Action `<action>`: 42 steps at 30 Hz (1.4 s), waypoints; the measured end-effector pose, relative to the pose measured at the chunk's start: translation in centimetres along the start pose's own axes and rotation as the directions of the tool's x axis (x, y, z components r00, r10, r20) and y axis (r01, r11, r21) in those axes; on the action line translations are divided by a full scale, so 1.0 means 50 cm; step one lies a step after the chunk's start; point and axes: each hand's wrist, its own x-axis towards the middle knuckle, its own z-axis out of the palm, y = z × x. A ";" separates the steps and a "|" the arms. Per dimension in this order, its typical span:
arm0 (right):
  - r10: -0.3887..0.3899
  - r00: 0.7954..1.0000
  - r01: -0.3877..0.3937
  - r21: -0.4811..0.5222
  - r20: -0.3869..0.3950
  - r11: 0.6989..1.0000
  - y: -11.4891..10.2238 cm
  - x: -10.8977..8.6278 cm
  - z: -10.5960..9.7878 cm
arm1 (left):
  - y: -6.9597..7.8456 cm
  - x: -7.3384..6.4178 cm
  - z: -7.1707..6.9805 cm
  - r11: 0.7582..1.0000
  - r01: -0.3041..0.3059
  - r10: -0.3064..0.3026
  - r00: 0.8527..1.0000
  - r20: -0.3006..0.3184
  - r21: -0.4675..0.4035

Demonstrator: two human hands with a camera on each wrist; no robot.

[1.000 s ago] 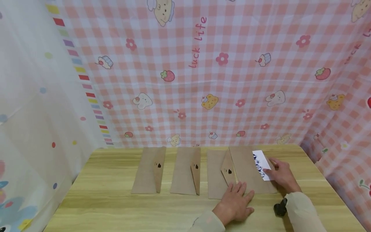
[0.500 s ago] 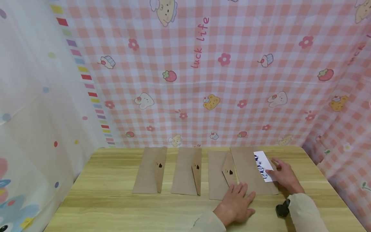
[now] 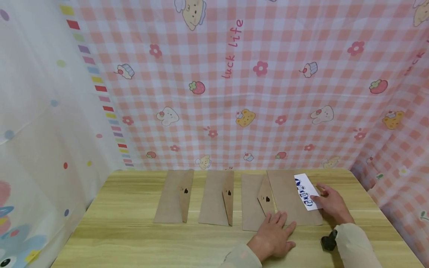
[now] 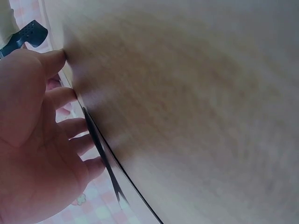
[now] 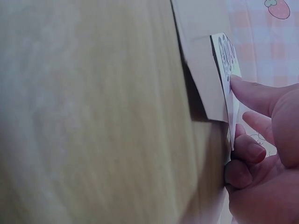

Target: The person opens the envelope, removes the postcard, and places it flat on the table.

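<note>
On the table, my right hand (image 3: 333,204) pinches a white card (image 3: 303,185) with dark blue printed lettering. The thumb lies on top of the card in the right wrist view, with other fingers curled below its edge. The card overlaps the right part of a brown paper envelope (image 3: 284,193). My left hand (image 3: 273,233) rests with fingers spread, fingertips at the lower edges of this envelope and the brown envelope (image 3: 250,203) beside it. That neighbour has a pointed flap with a small dark print. In the left wrist view the left hand (image 4: 42,126) holds nothing.
Two more brown envelopes, one at far left (image 3: 169,197) and one nearer the middle (image 3: 213,197), lie with flaps partly raised. A black device (image 3: 329,241) sits at the right wrist. Patterned cloth (image 3: 214,93) hangs behind the wooden table (image 3: 134,242).
The head view has shifted slightly, so everything appears a little farther right. Both hands and the card keep nearly the same places.
</note>
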 end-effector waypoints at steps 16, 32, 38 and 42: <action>-0.033 0.999 0.033 -0.037 0.011 0.999 0.015 -0.003 -0.021 | 0.003 0.003 0.001 1.000 -0.001 0.001 1.000 -0.014 0.019; -0.059 0.997 0.058 -0.016 -0.046 0.998 0.013 -0.004 -0.027 | 0.004 0.004 -0.002 1.000 0.001 -0.001 1.000 -0.015 0.022; -0.065 0.996 0.064 -0.013 -0.056 0.998 0.017 -0.002 -0.023 | 0.002 0.003 -0.004 1.000 0.007 -0.007 1.000 0.007 0.009; -0.063 0.996 0.063 -0.003 -0.063 0.998 0.017 -0.002 -0.022 | 0.002 0.003 -0.005 1.000 0.008 -0.008 1.000 0.014 0.007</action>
